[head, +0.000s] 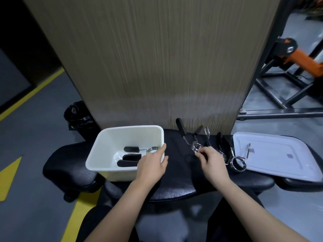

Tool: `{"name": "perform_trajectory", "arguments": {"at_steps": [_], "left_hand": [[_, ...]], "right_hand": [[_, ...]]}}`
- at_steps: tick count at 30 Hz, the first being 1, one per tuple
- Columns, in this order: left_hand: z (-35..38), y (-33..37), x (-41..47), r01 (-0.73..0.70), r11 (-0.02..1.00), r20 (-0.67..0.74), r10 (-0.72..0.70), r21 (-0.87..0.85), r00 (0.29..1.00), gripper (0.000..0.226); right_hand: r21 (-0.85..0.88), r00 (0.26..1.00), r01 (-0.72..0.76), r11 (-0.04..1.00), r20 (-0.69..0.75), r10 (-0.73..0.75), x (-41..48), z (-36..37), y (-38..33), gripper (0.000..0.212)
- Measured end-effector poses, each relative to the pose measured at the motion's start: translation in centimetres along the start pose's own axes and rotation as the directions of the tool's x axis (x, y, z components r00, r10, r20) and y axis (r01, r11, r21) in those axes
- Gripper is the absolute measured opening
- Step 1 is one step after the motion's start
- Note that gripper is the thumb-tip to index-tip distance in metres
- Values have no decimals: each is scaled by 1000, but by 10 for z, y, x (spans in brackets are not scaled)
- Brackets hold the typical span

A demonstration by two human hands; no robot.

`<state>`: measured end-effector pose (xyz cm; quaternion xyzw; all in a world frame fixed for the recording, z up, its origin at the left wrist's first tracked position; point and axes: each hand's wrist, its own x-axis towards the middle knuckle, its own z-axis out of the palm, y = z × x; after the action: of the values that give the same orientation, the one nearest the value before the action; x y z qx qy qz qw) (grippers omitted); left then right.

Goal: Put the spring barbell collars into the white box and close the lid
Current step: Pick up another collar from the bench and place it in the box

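1. The box (111, 145) sits on the bench (176, 175), at its left.
2. Collars (132, 155) lie in the box.
3. More collars (222, 149) lie right of it.
4. The lid (272, 154) lies farthest right.

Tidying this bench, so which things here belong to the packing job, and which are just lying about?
Job: white box; collars inside it; collars on the bench; lid; left hand; right hand.
Lying about: black bin bag; orange gym machine.

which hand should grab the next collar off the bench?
Right. The right hand is already at the coil of the nearest spring collar on the bench, fingertips touching it. The left hand rests on the white box rim, steadying it.
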<state>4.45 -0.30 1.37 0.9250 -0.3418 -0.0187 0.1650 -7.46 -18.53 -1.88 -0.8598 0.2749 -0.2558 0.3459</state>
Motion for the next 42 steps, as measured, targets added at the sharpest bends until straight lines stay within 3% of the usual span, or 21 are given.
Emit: {"name": "perform_trajectory", "arguments": {"at_steps": [4,6,7,9,11,13,16,18,21,24,27,30,34,42], "left_hand": [[-11,-1,-3,6,949,-17,-13,-314,1000,59],[-28,-1,-3,-38,938,-130,-7,-343,991,64],[-39,-3,0,-100,960,-231,39,-262,972,66],[-60,-10,8,-251,966,-412,257,69,874,64],[-77,-22,19,-313,858,-352,464,408,813,56],[-88,-36,24,-303,790,-214,472,533,855,38],[-102,-56,17,-250,847,-56,311,469,949,8],[-108,-67,10,-215,887,-40,253,409,967,8],[-110,-84,2,-129,901,-28,154,414,988,6],[-105,-103,-3,-72,894,12,74,443,997,7],[-95,-117,-3,-85,881,74,56,465,996,10],[-83,-123,2,-75,906,120,28,417,992,13],[-70,-123,17,-44,933,131,-3,357,991,11],[-46,-111,47,-120,936,208,52,330,977,16]], "right_hand": [[21,993,109,994,-48,-108,8,-19,-23,2],[-18,980,194,981,-27,-195,9,-24,-33,3],[-48,970,242,969,-2,-243,10,-25,-38,4],[-94,931,363,927,63,-359,9,-24,-51,7],[-109,867,496,862,110,-485,10,-21,-64,7],[-141,813,582,801,141,-565,13,-16,-79,8],[-114,783,617,779,186,-593,17,-6,-96,12],[-63,808,581,811,166,-566,17,6,-103,23],[116,920,309,944,214,-328,14,23,-117,73],[154,878,95,984,453,-156,9,42,-122,110],[-51,816,73,996,577,-31,1,66,-111,150],[-164,849,120,979,529,-16,-6,81,-100,146],[-27,866,103,994,494,-76,-5,68,-93,138],[155,876,61,986,465,-127,-8,63,-83,122]]}}
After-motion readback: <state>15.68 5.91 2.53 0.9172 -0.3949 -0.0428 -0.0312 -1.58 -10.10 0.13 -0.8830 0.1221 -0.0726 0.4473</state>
